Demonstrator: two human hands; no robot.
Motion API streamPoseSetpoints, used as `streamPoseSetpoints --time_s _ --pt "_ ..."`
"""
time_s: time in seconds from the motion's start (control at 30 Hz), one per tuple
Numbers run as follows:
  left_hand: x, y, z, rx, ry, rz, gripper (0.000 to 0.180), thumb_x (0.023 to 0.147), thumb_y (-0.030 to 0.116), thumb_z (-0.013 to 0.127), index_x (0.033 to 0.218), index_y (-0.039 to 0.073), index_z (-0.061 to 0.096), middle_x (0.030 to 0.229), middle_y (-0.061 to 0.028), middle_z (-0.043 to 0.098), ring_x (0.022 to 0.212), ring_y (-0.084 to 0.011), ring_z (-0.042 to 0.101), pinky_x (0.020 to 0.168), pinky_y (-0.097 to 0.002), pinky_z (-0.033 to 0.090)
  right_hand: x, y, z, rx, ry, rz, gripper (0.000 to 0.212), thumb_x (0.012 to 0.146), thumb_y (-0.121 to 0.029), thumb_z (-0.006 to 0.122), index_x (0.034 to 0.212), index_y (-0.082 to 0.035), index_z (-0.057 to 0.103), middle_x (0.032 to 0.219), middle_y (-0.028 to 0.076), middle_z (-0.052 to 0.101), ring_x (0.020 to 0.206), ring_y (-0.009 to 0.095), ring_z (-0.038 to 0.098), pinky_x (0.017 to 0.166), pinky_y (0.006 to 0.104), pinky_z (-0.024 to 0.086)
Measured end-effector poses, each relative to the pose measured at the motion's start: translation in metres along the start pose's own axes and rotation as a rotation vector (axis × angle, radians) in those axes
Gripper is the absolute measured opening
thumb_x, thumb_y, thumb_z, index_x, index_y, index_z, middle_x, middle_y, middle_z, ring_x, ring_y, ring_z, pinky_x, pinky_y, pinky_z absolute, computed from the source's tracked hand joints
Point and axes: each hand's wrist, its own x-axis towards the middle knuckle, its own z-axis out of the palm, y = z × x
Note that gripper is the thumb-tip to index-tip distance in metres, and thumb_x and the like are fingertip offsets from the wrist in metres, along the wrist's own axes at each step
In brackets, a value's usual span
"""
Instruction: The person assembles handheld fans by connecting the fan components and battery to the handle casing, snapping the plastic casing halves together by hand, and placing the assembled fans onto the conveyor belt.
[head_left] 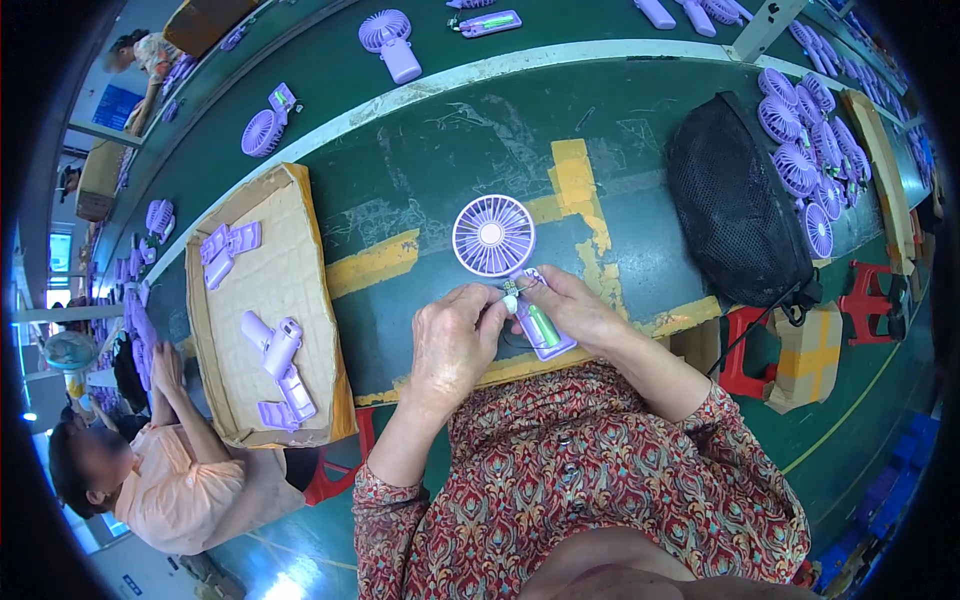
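A purple handheld fan [494, 236] lies at the front of the green bench, its round grille away from me. Its handle [545, 332] is open and shows a green battery inside. My right hand [572, 308] is closed on the handle near the neck, thumb and fingers against its upper end. Beside it, my left hand [455, 335] is closed in a pinch at the neck, close to small wires and a circuit board. A small whitish piece shows at its fingertips, too small to name.
To the left, a cardboard tray [328, 330] holds purple casing parts. A black mesh bag [735, 210] lies at the right, before a heap of purple fans [800, 135]. Behind a pale rail [450, 78], more fans lie on a green surface. A co-worker [180, 480] sits at left.
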Motion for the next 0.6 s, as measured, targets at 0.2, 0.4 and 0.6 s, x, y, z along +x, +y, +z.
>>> streamPoseSetpoints --time_s 0.2,0.4,0.6 --pt "-0.001 -0.005 0.003 0.017 -0.017 0.031 0.004 0.078 0.000 0.060 0.081 -0.003 0.061 0.073 -0.0156 0.062 0.064 -0.0265 0.063 0.058 -0.0332 0.049 -0.007 -0.002 -0.012 0.334 -0.160 0.008 0.035 0.095 -0.024 0.046 0.114 0.004 0.048 0.100 0.013 0.060 0.092 0.020 0.062 0.078 0.0288 0.052" --pt "-0.005 -0.010 0.013 -0.057 -0.008 0.012 0.006 0.080 0.000 0.058 0.086 -0.002 0.058 0.074 -0.0154 0.061 0.064 -0.0258 0.062 0.060 -0.0334 0.049 -0.004 0.001 -0.013 0.399 -0.118 0.026 0.037 0.096 -0.028 0.043 0.114 0.003 0.049 0.102 0.013 0.060 0.092 0.020 0.062 0.081 0.0306 0.051" --pt "-0.005 -0.010 0.020 -0.126 0.021 0.000 0.007 0.079 0.001 0.058 0.086 0.000 0.055 0.077 -0.0153 0.059 0.069 -0.0336 0.060 0.060 -0.0404 0.047 -0.002 -0.001 -0.011 0.362 -0.065 0.030 0.036 0.096 -0.029 0.042 0.114 0.002 0.050 0.098 0.013 0.061 0.088 0.018 0.063 0.076 0.0287 0.052"
